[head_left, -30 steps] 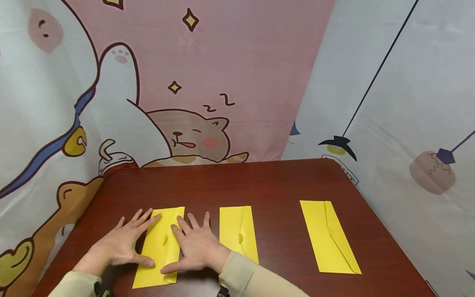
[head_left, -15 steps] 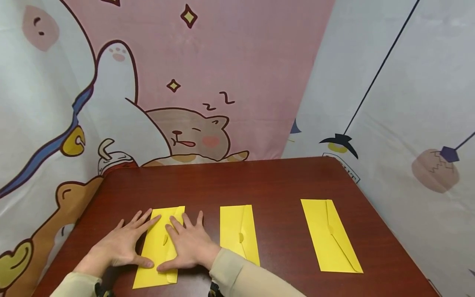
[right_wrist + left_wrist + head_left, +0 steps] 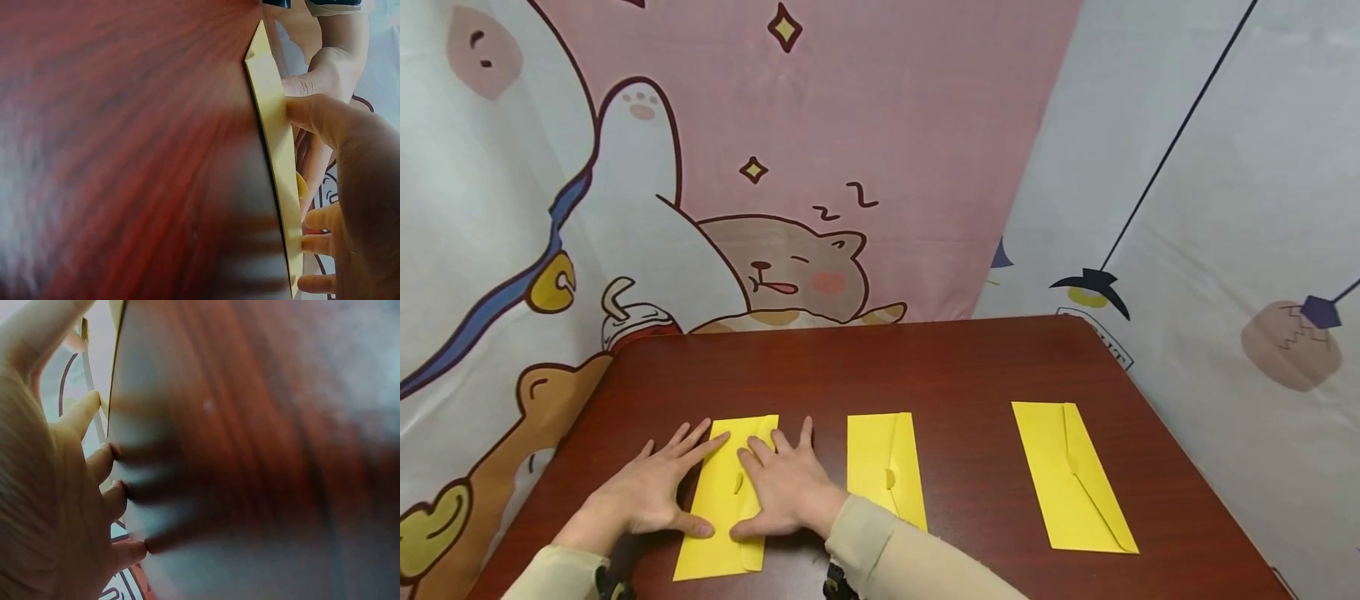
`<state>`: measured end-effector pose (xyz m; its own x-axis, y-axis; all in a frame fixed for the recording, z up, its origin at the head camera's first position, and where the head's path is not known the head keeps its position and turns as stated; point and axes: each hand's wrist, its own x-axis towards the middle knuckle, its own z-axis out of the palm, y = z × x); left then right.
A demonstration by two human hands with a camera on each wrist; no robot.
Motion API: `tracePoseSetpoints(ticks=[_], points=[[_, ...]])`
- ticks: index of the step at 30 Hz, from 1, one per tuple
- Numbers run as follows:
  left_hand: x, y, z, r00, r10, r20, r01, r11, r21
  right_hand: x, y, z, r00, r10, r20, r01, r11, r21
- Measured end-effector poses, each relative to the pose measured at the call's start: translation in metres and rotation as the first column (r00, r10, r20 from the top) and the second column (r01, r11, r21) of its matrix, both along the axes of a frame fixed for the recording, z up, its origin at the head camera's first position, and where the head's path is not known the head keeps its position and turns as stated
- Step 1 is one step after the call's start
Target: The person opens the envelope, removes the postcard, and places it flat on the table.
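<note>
A long yellow paper envelope (image 3: 726, 500) lies at the lower left of the frame. The left hand (image 3: 643, 492) and right hand (image 3: 782, 492) press flat on it from either side, fingers spread straight.

A dark wooden table (image 3: 940, 367) bears three yellow envelopes (image 3: 1075, 475) (flaps up).

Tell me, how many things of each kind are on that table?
Yellow envelopes: 3, the left envelope, the middle envelope, the right envelope
Hands: 2, the left hand and the right hand, both flat on the left one
Total: 5
</note>
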<state>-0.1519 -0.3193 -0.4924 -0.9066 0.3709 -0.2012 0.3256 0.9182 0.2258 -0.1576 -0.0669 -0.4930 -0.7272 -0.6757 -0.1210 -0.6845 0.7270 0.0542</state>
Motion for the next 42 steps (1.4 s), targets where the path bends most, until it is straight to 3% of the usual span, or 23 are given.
tracePoseSetpoints(ticks=[6, 20, 32, 42], points=[[0.0, 0.003, 0.002, 1.0, 0.012, 0.02, -0.012, 1.0, -0.004, -0.001, 0.006, 0.004, 1.0, 0.001, 0.02, -0.001, 1.0, 0.004], [0.0, 0.007, 0.006, 0.999, 0.032, 0.042, -0.032, 0.999, -0.011, 0.0, 0.043, 0.018, 0.999, 0.034, -0.03, -0.036, 0.997, -0.066], [-0.002, 0.011, 0.007, 0.999, 0.013, 0.033, -0.013, 1.0, -0.012, 0.0, 0.062, 0.016, 0.999, 0.037, 0.008, -0.036, 0.995, -0.088], [-0.003, 0.016, 0.01, 0.999, 0.028, 0.038, -0.027, 0.999, -0.036, -0.002, 0.066, 0.011, 0.999, 0.03, 0.013, -0.029, 0.999, -0.044]])
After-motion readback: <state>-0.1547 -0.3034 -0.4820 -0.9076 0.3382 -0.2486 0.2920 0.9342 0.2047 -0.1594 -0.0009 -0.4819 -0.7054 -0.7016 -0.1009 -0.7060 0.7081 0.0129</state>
